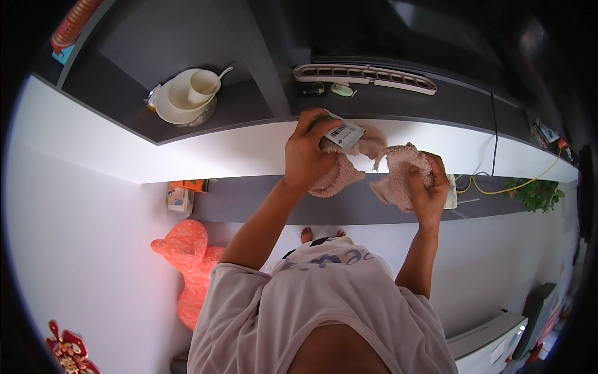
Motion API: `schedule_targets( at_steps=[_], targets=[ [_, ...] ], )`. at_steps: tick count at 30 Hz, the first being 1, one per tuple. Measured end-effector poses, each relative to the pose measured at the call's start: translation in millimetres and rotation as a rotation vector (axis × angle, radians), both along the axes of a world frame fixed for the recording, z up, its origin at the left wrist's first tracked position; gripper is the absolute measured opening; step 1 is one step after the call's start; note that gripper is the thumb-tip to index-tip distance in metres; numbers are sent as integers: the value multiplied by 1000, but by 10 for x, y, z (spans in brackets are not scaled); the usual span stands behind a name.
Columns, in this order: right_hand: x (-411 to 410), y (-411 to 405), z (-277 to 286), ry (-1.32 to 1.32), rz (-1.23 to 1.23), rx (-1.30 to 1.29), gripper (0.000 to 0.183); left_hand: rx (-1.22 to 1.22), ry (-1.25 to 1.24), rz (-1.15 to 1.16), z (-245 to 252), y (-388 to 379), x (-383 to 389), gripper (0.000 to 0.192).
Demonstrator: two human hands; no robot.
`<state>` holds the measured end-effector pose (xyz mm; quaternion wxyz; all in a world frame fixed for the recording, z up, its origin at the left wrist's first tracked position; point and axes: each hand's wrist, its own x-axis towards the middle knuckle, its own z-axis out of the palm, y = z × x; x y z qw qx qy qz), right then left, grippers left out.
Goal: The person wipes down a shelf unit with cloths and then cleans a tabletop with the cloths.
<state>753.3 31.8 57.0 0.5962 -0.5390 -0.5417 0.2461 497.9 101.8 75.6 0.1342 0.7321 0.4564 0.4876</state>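
Note:
My left hand (306, 156) holds a small white-and-green packet (345, 133) that bears writing, together with a bunched pink terry cloth (338, 175). To its right, my right hand (430, 191) grips crumpled pink terry cloth (402, 163), with the thumb pressed into its folds. The two bunches nearly meet between my hands; I cannot tell whether they are one piece. Both hands are raised in front of the white front edge (224, 152) of a dark shelf unit. Behind them on the shelf lie a long pale slotted plastic piece (364, 74) and a small light-green object (342, 89).
A compartment at left holds stacked white bowls (175, 100) with a cup (201, 86) and spoon. Below stand an orange box (194, 185) and a coral animal figure (191, 271). A black cable (494, 135), a yellow cable (514, 187) and a leafy plant (537, 192) are at right.

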Motion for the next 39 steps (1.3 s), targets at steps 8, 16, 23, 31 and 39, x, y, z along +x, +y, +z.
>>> schedule_targets(
  at_steps=[8, 16, 23, 31, 39],
  targets=[
    [61, 14, -22, -11, -13, 17, 27, 117, -126, 165, 375, -289, -595, 51],
    [-194, 178, 14, -35, 19, 41, 28, 105, -188, 389, 533, 40, -1245, 48],
    [-374, 311, 168, -72, -25, 70, 28, -33, -21, 348, 531, 464, -1131, 56],
    [-99, 802, 755, -505, -201, 55, 40, 1, 12, 148, 545, 651, -1217, 54],
    [20, 1334, 984, -750, 45, -341, 63, -17, -89, 61, 450, 545, -1232, 51]
  ],
)
